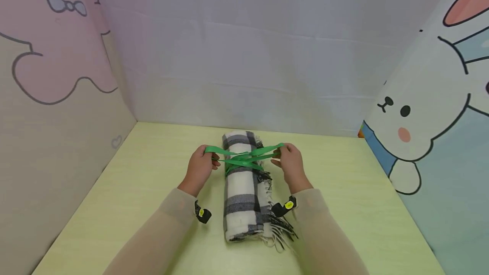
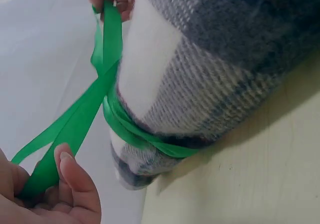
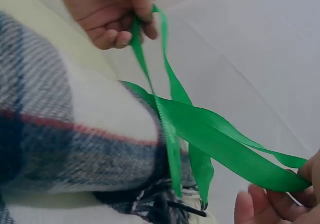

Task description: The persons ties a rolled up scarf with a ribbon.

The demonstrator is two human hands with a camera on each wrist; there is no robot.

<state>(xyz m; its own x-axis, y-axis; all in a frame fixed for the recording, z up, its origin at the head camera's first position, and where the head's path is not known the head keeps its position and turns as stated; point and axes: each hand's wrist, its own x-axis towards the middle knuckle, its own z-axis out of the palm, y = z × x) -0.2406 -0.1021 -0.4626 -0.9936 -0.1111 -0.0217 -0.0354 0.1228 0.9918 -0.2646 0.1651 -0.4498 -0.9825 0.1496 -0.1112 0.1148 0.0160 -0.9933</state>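
A rolled plaid scarf (image 1: 240, 186), white with grey and dark checks and fringed along its right side, lies lengthwise on the table. Around its far part runs a green ribbon (image 2: 125, 121), its strands crossing on top of the roll. On the left, my left hand (image 1: 200, 166) pinches a looped strand of the ribbon. My right hand (image 1: 292, 162) pinches another looped strand on the opposite side. Both loops are held out sideways above the roll. In the right wrist view, loose ribbon tails (image 3: 201, 176) hang down by the dark fringe (image 3: 155, 201).
The pale yellow table (image 1: 145, 181) extends on both sides of the roll. A white cloth wall (image 1: 244, 67) stands behind it, with cartoon-printed panels to the left and right. Each wrist carries a small black camera (image 1: 280, 209).
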